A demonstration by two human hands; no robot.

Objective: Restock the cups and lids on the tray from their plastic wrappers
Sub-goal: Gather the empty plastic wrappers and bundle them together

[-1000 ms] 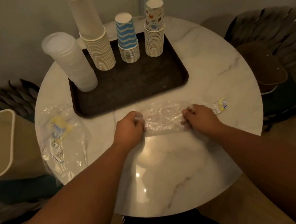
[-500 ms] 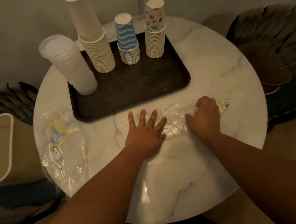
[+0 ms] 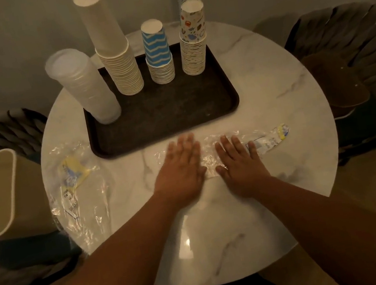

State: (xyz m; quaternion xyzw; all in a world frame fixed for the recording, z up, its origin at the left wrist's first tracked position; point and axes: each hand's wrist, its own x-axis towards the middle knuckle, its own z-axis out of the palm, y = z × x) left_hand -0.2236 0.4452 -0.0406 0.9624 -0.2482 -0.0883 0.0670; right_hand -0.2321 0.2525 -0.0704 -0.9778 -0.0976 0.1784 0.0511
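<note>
- Clear plastic, the empty wrapper (image 3: 211, 153), is now pressed flat on the table (image 3: 270, 80) just before the tray (image 3: 168, 118); a second ago it was pinched at both ends.
- Left hand (image 3: 181, 168) and right hand (image 3: 239, 161) are laid on it, fingers straight, gripping nothing.
- Cups (image 3: 117, 62) and lids (image 3: 84, 87) are stacked on the tray, so restocking seems done.
- Left fingertips are blurred; wrapper print cannot be read.

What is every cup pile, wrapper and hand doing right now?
Lid stack: upright, leaning.
White cups: stacked upside down.
Blue cups: stacked upside down.
Patterned cups: stacked upside down.
Tray: holds all stacks.
Near wrapper: empty, pressed flat.
Left wrapper: empty, crumpled.
Left hand: flat.
Right hand: flat.
</note>
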